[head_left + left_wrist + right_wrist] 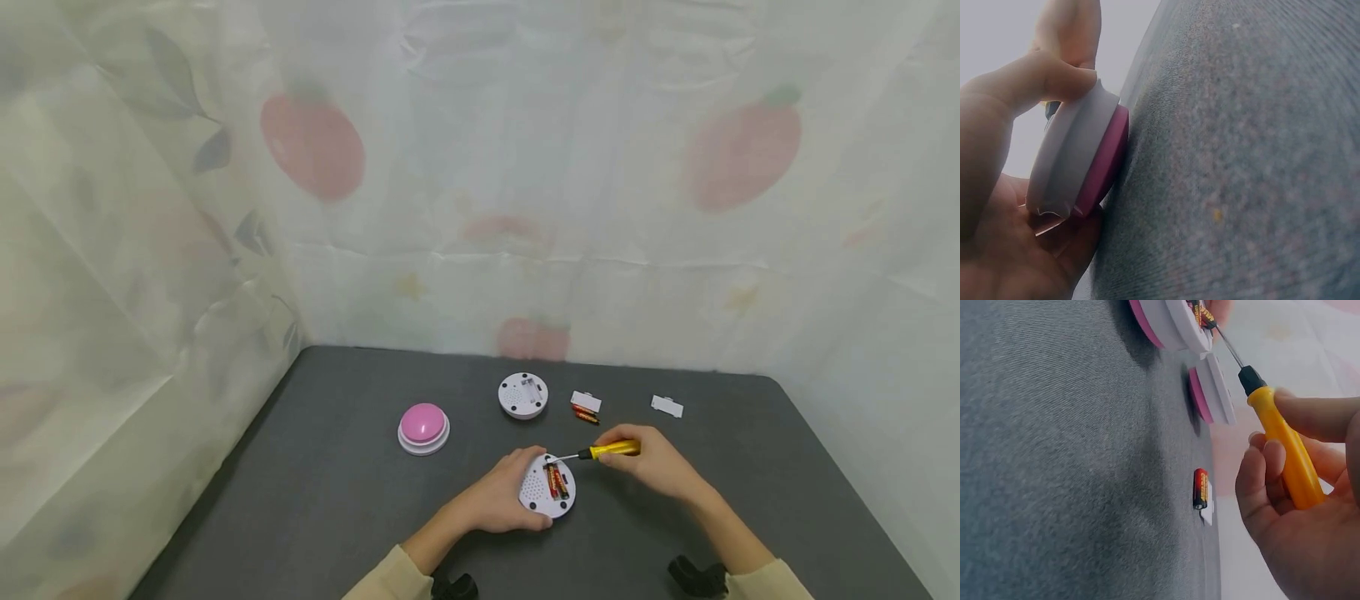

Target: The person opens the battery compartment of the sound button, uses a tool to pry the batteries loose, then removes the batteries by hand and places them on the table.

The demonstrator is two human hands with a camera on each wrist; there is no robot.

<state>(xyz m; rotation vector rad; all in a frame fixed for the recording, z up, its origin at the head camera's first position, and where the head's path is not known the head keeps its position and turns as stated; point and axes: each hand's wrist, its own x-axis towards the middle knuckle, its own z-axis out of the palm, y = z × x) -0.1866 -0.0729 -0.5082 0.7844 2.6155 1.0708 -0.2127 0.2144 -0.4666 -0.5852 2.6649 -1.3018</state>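
Observation:
My left hand grips the rim of a round white push-button light, turned upside down with its battery bay facing up. Red-and-black batteries lie in that bay. In the left wrist view its pink dome faces the grey tabletop, with thumb and fingers around the white body. My right hand holds a screwdriver by its yellow handle. Its metal shaft reaches the end of the battery bay, and the tip is at or beside a battery; exact contact cannot be told.
A second upside-down button with an open battery bay sits farther back. A pink-domed button stands upright at left. Behind the right hand are loose batteries, a white cover and another white cover. Patterned cloth borders the table.

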